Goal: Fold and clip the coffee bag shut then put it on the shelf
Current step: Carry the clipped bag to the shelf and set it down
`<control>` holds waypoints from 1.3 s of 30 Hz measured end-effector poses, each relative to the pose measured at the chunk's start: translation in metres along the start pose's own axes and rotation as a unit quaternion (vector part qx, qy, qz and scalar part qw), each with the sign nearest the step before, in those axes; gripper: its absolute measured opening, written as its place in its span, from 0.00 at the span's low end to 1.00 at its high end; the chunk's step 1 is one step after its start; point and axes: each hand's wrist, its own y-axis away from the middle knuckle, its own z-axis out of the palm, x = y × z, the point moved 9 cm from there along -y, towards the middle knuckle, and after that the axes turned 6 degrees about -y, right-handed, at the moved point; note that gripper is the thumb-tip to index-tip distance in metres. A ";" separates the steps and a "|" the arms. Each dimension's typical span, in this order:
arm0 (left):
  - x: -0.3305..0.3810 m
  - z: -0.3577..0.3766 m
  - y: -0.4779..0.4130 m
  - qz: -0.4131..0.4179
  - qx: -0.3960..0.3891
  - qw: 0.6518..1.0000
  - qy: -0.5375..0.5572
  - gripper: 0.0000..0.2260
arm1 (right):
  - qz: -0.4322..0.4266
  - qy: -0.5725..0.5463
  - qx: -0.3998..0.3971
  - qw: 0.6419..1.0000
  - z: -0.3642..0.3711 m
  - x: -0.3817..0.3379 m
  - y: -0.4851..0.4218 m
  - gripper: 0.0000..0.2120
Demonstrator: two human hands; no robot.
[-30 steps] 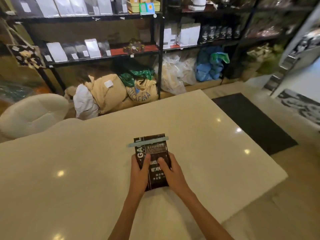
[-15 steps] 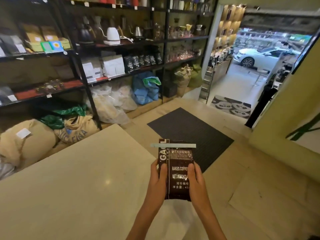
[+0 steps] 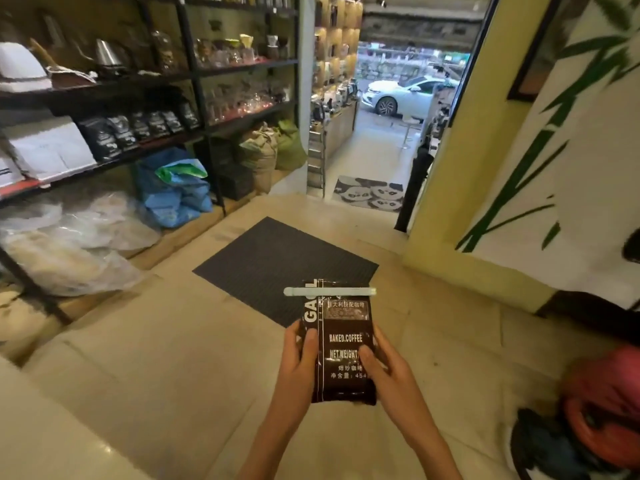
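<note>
A dark brown coffee bag (image 3: 341, 348) with white lettering is held upright in front of me, above the tiled floor. A pale green clip (image 3: 329, 291) lies across its folded top. My left hand (image 3: 298, 358) grips the bag's left edge, thumb on the front. My right hand (image 3: 384, 368) holds the right edge, thumb on the lettering. The black metal shelf (image 3: 204, 129) stands to the left, with several dark coffee bags (image 3: 138, 129) lined up on one level.
The white table's edge (image 3: 52, 427) is at lower left. A dark floor mat (image 3: 277, 261) lies ahead. Sacks (image 3: 173, 192) and plastic bags sit under the shelf. A yellow wall (image 3: 460, 202) is right, an open doorway ahead, a red object (image 3: 606, 410) at lower right.
The bag has been lifted off the table and carried to the right, past its edge. The view has swung right toward the doorway. Both hands keep their hold.
</note>
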 end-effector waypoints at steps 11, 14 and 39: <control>0.013 0.147 -0.206 0.019 -0.030 0.999 -0.025 0.09 | -0.022 0.004 0.015 1.000 -0.141 -0.045 -0.184 0.28; 0.016 0.165 -0.257 0.017 -0.022 1.000 -0.002 0.13 | -0.010 -0.004 0.006 1.000 -0.163 -0.053 -0.239 0.28; 0.085 -0.313 -0.553 0.071 0.420 0.904 0.029 0.11 | 0.014 -0.001 -0.411 0.911 0.346 -0.055 -0.663 0.25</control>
